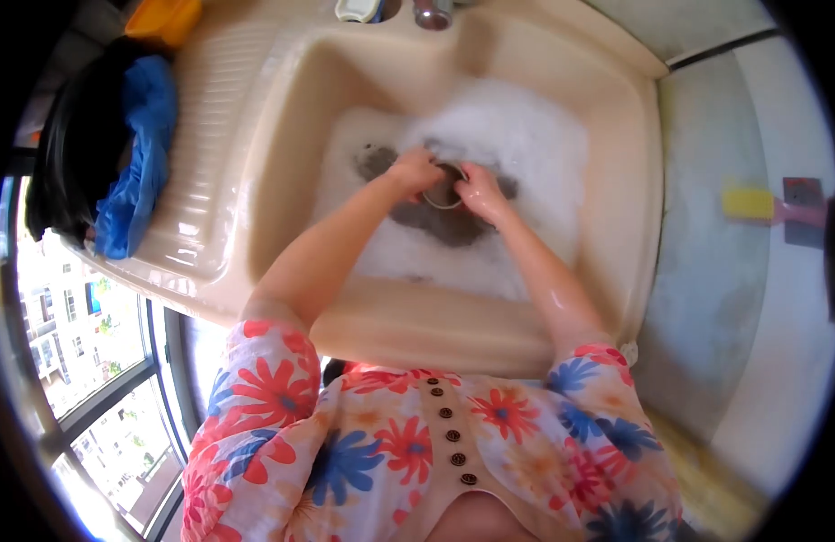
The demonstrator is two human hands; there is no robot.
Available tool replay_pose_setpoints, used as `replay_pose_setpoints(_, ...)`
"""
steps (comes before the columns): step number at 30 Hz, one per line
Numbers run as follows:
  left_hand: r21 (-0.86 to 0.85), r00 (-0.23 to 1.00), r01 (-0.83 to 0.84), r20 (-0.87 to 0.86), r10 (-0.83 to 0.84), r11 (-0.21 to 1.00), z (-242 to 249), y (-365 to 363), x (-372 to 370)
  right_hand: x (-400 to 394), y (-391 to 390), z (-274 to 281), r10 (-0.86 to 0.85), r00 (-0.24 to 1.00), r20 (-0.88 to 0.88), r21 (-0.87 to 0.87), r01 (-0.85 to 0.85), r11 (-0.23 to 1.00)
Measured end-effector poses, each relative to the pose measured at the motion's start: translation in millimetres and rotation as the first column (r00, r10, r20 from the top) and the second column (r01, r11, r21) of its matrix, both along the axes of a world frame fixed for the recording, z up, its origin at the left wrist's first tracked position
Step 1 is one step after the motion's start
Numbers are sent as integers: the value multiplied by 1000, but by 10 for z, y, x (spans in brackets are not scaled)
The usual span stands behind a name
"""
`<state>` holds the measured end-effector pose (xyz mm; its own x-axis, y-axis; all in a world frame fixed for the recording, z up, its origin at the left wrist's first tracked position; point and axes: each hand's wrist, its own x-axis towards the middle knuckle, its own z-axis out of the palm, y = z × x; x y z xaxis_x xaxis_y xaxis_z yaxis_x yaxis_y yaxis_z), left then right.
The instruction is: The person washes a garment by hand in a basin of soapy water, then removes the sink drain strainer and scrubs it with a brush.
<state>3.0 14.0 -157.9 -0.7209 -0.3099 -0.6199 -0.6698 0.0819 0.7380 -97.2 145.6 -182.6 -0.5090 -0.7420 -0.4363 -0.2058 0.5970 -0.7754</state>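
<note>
Both my hands are down in a beige sink [300, 108] full of white suds [526, 135]. My left hand [415, 172] grips the left edge of a dark wet cloth [444, 221] that lies half under the foam. My right hand [479, 191] grips the same cloth just to the right. Between the two hands a small round rim [443, 200] shows, light in colour; I cannot tell what it is. Most of the cloth is hidden by suds and water.
A ribbed draining board [209, 135] lies left of the basin, with blue cloth [137, 154] and black cloth [74, 154] heaped on it. A tap [431, 13] stands at the back. A yellow brush [751, 203] lies on the floor at right. Windows [83, 361] lower left.
</note>
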Motion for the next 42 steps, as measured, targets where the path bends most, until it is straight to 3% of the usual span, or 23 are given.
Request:
replay_pose_setpoints(1, 102, 994, -88, -50, 94, 991, 19, -1, 96, 22, -23, 91, 2, 990, 144, -41, 4, 999)
replay_pose_setpoints(3, 21, 999, -31, -29, 31, 999, 99, -50, 161, 21, -35, 168, 51, 943, 328, -132, -8, 991)
replay_pose_setpoints(4, -19, 1000, 0, -19, -1, 1000, 185, -65, 179, -14, -31, 172, 66, 962, 267, -148, -26, 989)
replay_pose_setpoints(6, -502, 992, 99, -21, -127, 859, 185, -92, 220, -147, -3, 162, 90, 987, 136, -177, -65, 982)
replay_pose_setpoints(7, -704, 984, 130, 2, -181, 698, 195, -123, 248, -341, 83, -159, 100, 976, -193, -160, -132, 978)
replay_pose_setpoints(9, -783, 956, 220, 54, -288, 582, 426, -202, 397, -437, 238, -232, 63, 865, -498, 239, 67, 969)
replay_pose_setpoints(12, -783, 904, 377, 194, -381, 495, 728, -283, 570, -277, 368, -788, 231, 855, -464, 525, 55, 849)
replay_pose_setpoints(15, -706, 868, 475, 280, -410, 525, 862, -348, 750, -9, -5, -456, 299, 934, -194, 110, -283, 953)
replay_pose_setpoints(17, -671, 864, 493, 302, -404, 553, 836, -413, 862, -79, -659, -172, 353, 931, 95, -105, -343, 933)
replay_pose_setpoints(20, -682, 886, 448, 251, -390, 578, 744, -514, 990, -12, -1486, 489, 387, 922, -25, -378, -367, 850)
replay_pose_setpoints(21, -698, 901, 403, 190, -389, 592, 750, -538, 1026, -33, -1718, 531, 355, 931, -85, -395, -359, 846)
replay_pose_setpoints(24, -693, 913, 351, 103, -394, 630, 793, -611, 1058, 101, -1977, 490, 324, 931, 170, -387, -240, 891)
replay_pose_setpoints(26, -689, 911, 347, 86, -402, 637, 785, -638, 1063, 106, -1938, -136, 374, 919, -122, -212, -392, 895)
replay_pose_setpoints(27, -695, 909, 346, 82, -408, 630, 769, -657, 1069, 85, -1832, -447, 312, 937, -158, -75, -327, 942)
replay_pose_setpoints(28, -701, 907, 344, 76, -415, 625, 761, -675, 1078, 114, -1689, -405, 332, 876, -350, 181, -285, 941)
replay_pose_setpoints(30, -692, 903, 352, 75, -423, 630, 764, -671, 1089, -158, -1279, -745, 229, 968, -103, 238, -199, 951)
replay_pose_setpoints(31, -682, 901, 360, 77, -426, 637, 758, -669, 1074, -204, -982, -796, 222, 928, -298, 171, -177, 969)
replay_pose_setpoints(33, -657, 901, 379, 100, -422, 652, 794, -651, 1034, -363, -896, -860, 629, 517, -580, 390, -502, 772)
replay_pose_setpoints(35, -634, 885, 436, 174, -433, 638, 798, -627, 990, -192, -1289, -107, 689, 664, -292, 374, -583, 721)
replay_pose_setpoints(36, -619, 872, 470, 214, -441, 629, 795, -609, 979, -124, -1530, 216, 476, 871, -122, 121, -463, 878)
replay_pose_setpoints(37, -616, 877, 461, 205, -435, 638, 793, -601, 980, -63, -1723, 441, 250, 961, 121, -99, -239, 966)
replay_pose_setpoints(39, -616, 884, 446, 188, -428, 649, 796, -600, 988, 189, -2035, 877, 120, 932, 341, -380, 20, 925)
replay_pose_setpoints(42, -618, 864, 481, 217, -454, 621, 840, -610, 996, 494, -2339, 828, 52, 907, 419, -519, 192, 833)
